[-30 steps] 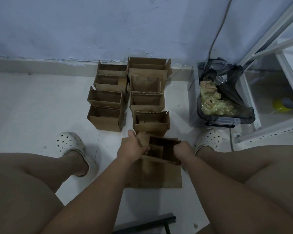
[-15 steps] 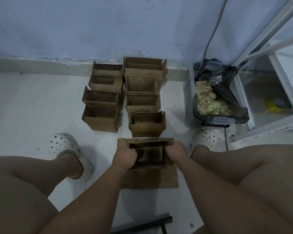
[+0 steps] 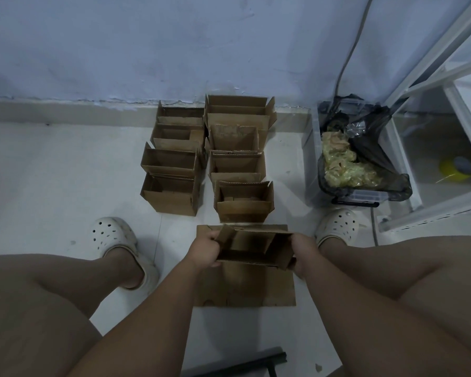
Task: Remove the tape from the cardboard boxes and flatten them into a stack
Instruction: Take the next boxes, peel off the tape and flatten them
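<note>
While aloft over flat cardboard (image 3: 245, 291), open box (image 3: 252, 247), L hand (image 3: 205, 250) + R hand (image 3: 304, 254) tight round ends.

We see a pale blue wall (image 3: 147, 44) meeting a white tiled floor (image 3: 52, 172), a white shelf frame (image 3: 430, 77) at the right edge.

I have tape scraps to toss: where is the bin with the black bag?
Head view, right side: the bin stands on the floor by the wall, between the rows of open boxes and the white shelf frame, just beyond the right shoe.
</note>
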`<state>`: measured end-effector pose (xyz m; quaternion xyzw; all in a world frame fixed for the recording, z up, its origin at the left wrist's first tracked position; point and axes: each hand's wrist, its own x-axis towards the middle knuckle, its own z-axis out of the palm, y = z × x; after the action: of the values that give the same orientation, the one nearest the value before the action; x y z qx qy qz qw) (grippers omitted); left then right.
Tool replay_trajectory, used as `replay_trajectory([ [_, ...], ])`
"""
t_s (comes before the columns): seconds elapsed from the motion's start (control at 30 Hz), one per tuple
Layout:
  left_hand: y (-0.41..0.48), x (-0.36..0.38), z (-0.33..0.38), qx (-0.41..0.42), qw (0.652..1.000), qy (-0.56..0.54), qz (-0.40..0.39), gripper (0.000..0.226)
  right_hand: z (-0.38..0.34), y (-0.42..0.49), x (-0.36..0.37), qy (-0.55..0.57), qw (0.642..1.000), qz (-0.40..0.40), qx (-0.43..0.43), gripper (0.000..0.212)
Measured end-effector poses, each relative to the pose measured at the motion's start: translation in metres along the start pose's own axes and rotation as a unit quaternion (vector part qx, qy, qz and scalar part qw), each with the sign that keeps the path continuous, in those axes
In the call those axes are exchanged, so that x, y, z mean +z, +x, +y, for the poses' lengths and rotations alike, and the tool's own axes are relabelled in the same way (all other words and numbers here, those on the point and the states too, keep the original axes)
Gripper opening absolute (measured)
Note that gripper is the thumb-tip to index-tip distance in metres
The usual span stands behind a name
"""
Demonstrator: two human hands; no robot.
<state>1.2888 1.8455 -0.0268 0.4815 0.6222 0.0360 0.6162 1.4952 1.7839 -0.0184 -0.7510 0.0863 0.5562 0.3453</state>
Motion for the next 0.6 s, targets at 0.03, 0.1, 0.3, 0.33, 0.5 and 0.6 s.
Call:
replay_trajectory([
  [0.03, 0.0, 0.0, -0.002, -0.007, 1.0, 0.014, -0.004, 0.032, -0.001, -0.003, -0.001, 0.019, 1.0, -0.012, 0.014, 0.013],
  [0.1, 0.0, 0.001, -0.006, -0.01, 0.999, 0.051, -0.006, 0.029, -0.001, -0.006, -0.004, 0.041, 0.997, -0.051, 0.045, 0.017],
  [0.3, -0.003, -0.006, -0.007, 0.037, 0.998, 0.047, -0.009, 0.036, -0.003, -0.002, -0.01, 0.031, 0.986, -0.11, 0.122, 0.046],
  [0.33, -0.005, -0.008, -0.004, 0.047, 0.999, 0.024, -0.011, 0.042, 0.0, -0.001, -0.01, -0.012, 0.989, -0.084, 0.125, 0.047],
  [0.5, -0.006, -0.015, -0.001, 0.05, 0.998, -0.035, -0.023, 0.036, 0.007, -0.007, -0.008, -0.138, 0.976, -0.11, 0.13, 0.038],
  [0.6, -0.003, -0.01, -0.01, 0.041, 0.998, 0.048, 0.008, 0.027, 0.004, -0.011, -0.006, -0.165, 0.969, -0.132, 0.13, 0.044],
])
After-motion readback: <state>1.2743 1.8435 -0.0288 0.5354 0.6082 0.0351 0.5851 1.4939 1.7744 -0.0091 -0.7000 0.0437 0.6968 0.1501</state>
